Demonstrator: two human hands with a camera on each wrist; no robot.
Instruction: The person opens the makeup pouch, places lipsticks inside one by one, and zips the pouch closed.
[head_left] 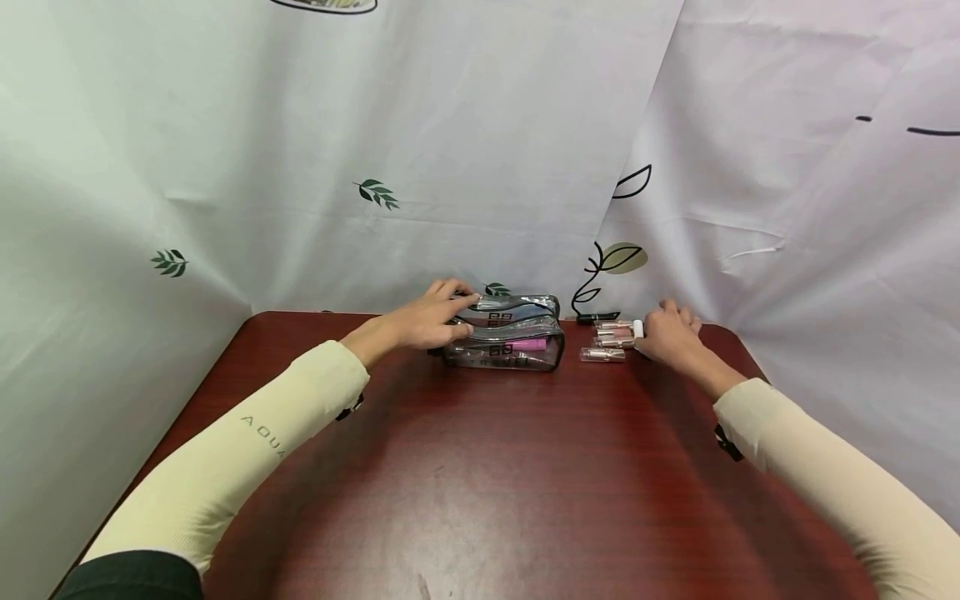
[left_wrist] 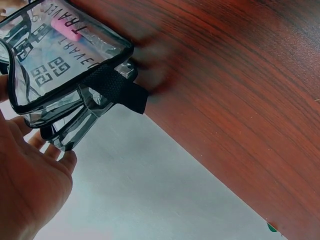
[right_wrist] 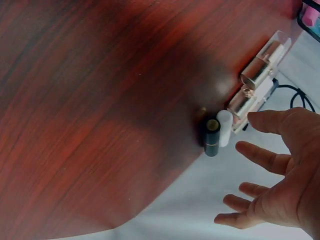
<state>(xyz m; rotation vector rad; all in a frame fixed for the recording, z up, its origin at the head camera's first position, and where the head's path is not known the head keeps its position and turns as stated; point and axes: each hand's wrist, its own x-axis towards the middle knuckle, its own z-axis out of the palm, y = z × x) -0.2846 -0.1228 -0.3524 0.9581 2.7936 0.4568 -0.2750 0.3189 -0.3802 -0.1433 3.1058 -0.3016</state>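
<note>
A clear cosmetic bag [head_left: 502, 360] with black trim stands near the table's back edge, its top parted. My left hand [head_left: 423, 321] grips its left end, thumb at the front rim and fingers toward the rear one. Inside lies a bright pink tube [head_left: 527, 344]. The left wrist view shows the bag's black end tab [left_wrist: 117, 90] above the fingers. To the right, my right hand [head_left: 671, 335] hovers by the cosmetics with fingers spread. Nearest its fingertips are a white tube [right_wrist: 225, 128] and a black lipstick tube [right_wrist: 212, 137]. Clear-cased lipsticks [right_wrist: 257, 72] lie beside them.
The dark red wooden table [head_left: 480, 500] ends just behind the bag and cosmetics. A white cloth [head_left: 450, 125] with leaf prints hangs behind it and at both sides. A slim black item [head_left: 597, 317] lies at the back edge, between bag and right hand.
</note>
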